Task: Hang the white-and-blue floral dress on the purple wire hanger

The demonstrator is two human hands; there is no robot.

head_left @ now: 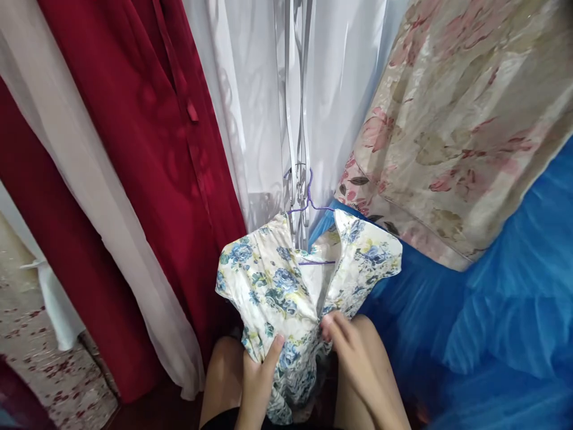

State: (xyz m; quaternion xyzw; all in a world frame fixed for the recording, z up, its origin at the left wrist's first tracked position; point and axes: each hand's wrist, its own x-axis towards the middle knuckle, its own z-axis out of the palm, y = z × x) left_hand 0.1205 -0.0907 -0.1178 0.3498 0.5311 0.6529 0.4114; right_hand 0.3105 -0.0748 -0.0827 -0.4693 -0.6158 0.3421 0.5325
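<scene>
The left hand (259,377) is clamped on the side of the garment (284,292); the right hand (345,339) pinches its neckline's lower end. The shoulders, on a hanger (309,200), lie beyond both hands.

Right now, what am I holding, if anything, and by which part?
The floral garment: your left grip holds its side near the waist; the right grip seems to pinch its front at the neckline's base.

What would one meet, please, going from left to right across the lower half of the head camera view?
Speckled cloth, plain dark red cloth, pale cloth, red cloth with a dangling tie, left hand on the flowered garment, right hand on that same garment, blue ruffled cloth.
</scene>
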